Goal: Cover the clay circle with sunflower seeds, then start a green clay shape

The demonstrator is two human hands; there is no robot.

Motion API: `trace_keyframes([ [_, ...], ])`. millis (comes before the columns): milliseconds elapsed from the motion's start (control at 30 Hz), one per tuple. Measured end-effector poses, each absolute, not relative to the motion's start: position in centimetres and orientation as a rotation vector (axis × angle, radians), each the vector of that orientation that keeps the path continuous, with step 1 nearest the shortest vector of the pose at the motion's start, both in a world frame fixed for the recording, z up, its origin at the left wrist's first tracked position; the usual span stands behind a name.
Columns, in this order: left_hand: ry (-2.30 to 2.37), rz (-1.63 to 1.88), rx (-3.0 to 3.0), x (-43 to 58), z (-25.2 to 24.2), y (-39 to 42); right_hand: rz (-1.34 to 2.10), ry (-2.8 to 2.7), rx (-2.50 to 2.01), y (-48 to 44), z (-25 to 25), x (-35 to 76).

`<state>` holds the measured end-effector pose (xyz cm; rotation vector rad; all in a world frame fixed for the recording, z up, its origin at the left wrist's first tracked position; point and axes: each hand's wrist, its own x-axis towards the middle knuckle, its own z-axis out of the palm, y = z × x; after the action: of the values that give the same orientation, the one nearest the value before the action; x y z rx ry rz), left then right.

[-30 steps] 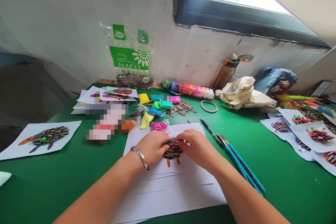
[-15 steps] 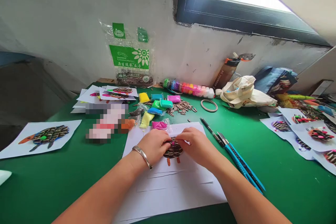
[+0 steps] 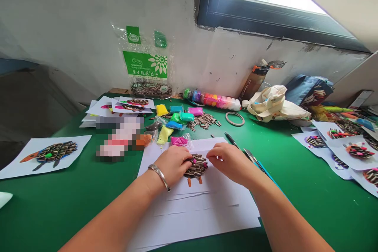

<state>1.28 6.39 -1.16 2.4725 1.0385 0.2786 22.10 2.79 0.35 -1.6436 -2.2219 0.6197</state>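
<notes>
A round figure made of striped sunflower seeds (image 3: 197,166), with a pink dot on top and two orange legs, lies on white paper (image 3: 195,208) in front of me. My left hand (image 3: 174,164), a silver bangle on its wrist, rests against the figure's left edge with the fingers curled and pressing on it. My right hand (image 3: 232,161) sits just right of the figure, fingers bent and pinched together near its upper right edge; whether they hold anything I cannot make out.
Small clay packets (image 3: 178,120) and loose seeds (image 3: 205,121) lie behind the paper on the green table (image 3: 59,201). A seed bag (image 3: 146,67) leans on the wall. Blue pens (image 3: 256,161) lie at right. Finished seed pictures (image 3: 49,153) rest at left and far right (image 3: 348,149). A cloth bag (image 3: 273,104) and bottle (image 3: 255,80) stand behind.
My right hand has slid a little to the right, off the seed figure, uncovering more of it. The left hand has stayed at the figure's left edge.
</notes>
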Motion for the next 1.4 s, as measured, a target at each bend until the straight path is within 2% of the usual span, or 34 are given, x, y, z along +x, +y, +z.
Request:
trace_keyframes([
  [133, 1.046, 0.268, 2.482, 1.19, -1.16, 6.44, 0.713, -2.263, -1.667, 2.57, -0.08, 21.83],
  [900, 1.02, 0.234, 2.488, 1.26, -0.79, 6.4, 0.696, -2.344, -1.611, 2.66, -0.48, 21.5],
  [1400, 1.05, 0.274, 2.462, 0.96, -0.83, 6.62, 0.907, -2.209, -1.687, 2.5, -0.18, 21.95],
])
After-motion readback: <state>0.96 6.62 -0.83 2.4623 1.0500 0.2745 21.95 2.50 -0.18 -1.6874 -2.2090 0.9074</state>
